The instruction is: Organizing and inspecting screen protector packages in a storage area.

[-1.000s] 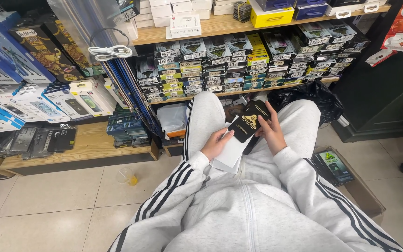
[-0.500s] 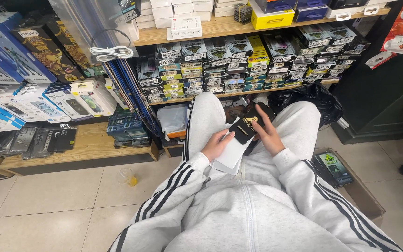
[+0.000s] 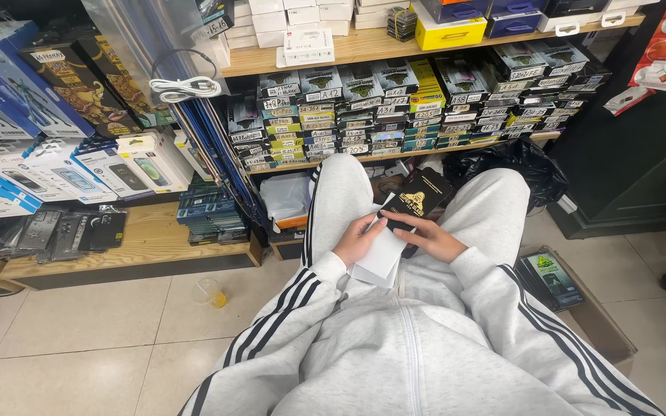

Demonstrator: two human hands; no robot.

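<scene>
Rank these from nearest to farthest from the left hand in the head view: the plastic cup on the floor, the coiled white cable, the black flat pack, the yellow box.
1. Black flat pack, just right of the left hand.
2. Plastic cup, on the floor, left.
3. Coiled white cable, hanging upper left.
4. Yellow box, top shelf, upper right.

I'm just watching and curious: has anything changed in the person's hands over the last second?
Little. The black packet sits a bit lower and more tilted, with the right hand now under it rather than beside it. The left hand stayed on the white sheets in the lap. Nothing was picked up or let go; the shelves are unchanged.
</scene>
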